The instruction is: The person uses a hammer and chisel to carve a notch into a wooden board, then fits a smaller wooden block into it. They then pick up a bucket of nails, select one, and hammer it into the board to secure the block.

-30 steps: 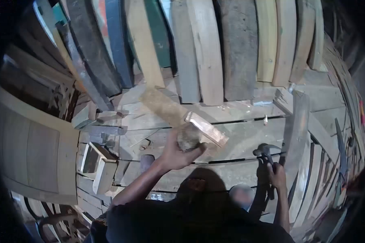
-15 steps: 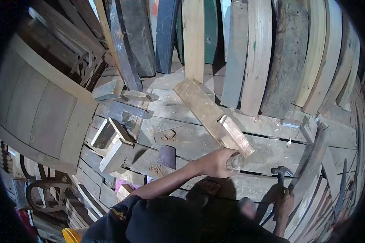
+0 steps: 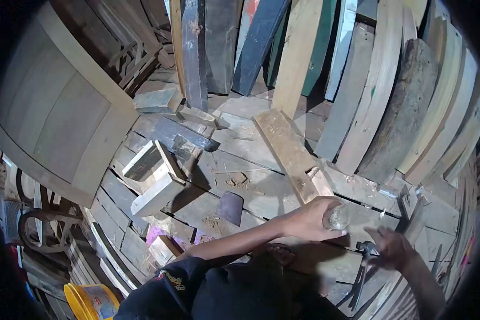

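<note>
From where I sit, the head view is mostly plank floor [image 3: 240, 146], bordered at the far side by a row of upright boards [image 3: 352, 96] leaning at different angles. To the left I have a large panelled piece of wood [image 3: 64, 106]. A brown board [image 3: 285, 149] lies slantwise in the middle of the floor, its near end close to the left hand. At the bottom left edge I can see part of a yellow bucket [image 3: 77, 301], and further in, a small wooden box frame [image 3: 157, 194]. The hammer [image 3: 362, 266] is just beside the right hand [image 3: 392, 248], whose fingers are spread apart; I can't tell whether they touch it. The left hand [image 3: 312, 218] has its fingers curled around a small roundish object [image 3: 337, 217], held near the board's end. A pale block [image 3: 319, 181] sits at that end, partly hidden by the left hand. The dark purplish piece [image 3: 230, 208] lies on the planks, well apart from both hands.
</note>
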Motion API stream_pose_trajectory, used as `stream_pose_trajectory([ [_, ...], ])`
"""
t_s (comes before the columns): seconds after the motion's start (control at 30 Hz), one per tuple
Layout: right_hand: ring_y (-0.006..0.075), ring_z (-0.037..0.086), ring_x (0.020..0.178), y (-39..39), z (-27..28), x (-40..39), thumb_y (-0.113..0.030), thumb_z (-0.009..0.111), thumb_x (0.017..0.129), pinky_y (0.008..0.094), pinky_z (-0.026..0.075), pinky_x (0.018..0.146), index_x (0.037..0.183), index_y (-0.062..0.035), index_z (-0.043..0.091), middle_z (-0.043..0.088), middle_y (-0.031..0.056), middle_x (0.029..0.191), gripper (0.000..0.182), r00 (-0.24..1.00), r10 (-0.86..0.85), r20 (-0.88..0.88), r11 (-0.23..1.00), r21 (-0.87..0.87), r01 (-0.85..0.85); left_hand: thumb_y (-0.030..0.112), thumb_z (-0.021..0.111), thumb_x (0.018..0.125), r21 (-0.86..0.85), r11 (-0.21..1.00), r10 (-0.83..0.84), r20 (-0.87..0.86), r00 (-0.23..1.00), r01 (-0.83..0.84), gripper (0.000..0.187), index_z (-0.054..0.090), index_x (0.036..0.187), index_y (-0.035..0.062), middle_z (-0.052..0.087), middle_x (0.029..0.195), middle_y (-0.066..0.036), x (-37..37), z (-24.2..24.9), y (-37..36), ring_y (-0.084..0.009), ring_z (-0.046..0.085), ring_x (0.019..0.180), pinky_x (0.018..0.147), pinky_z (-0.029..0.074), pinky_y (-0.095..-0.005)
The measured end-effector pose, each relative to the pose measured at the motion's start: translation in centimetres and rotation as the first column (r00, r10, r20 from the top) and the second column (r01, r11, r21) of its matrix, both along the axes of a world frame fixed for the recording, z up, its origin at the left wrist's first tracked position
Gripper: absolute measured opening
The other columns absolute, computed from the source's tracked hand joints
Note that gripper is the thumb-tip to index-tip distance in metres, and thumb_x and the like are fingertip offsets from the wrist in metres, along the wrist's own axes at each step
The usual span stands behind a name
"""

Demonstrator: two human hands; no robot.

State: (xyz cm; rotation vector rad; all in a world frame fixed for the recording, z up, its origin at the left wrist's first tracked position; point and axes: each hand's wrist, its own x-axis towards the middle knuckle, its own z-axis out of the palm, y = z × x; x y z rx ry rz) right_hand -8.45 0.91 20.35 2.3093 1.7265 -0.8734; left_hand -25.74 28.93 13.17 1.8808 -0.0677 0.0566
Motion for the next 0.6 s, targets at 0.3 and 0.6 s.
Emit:
stream_pose_trajectory([
  [0.3, 0.0261, 0.073, 0.104, 19.0, -10.3, -5.9, -0.024, 0.091, 0.078, 0.0409, 0.057, 0.095, 0.129, -0.0016, 0.069, 0.075, 0.0160, 0.114, 0.060, 0.714, -0.115, -0.691, 0.836, 0.321, 0.445, 0.030, 0.088, 0.089, -0.204, 0.918, 0.387, 0.276, 0.880, -0.340, 0.059, 0.057, 0.131, 0.0032, 0.055, 0.137, -0.014, -1.9, 0.3, 4.9, -0.0277, 0.051, 0.137, 0.115, 0.040, -0.0419],
  [0.6, 0.0133, 0.068, 0.082, 16.1, -17.8, -7.0, -0.016, 0.072, 0.104, 0.0343, 0.056, 0.076, 0.119, 0.0029, 0.073, 0.078, 0.0062, 0.095, 0.024, 0.464, -0.348, -0.815, 0.590, 0.194, 0.784, 0.053, 0.091, 0.078, 0.555, 0.697, 0.461, 0.138, 0.876, -0.454, 0.092, 0.052, 0.149, 0.0108, 0.046, 0.158, -0.020, -4.5, -11.7, 24.5, -0.0415, 0.042, 0.150, 0.123, 0.033, -0.0588],
])
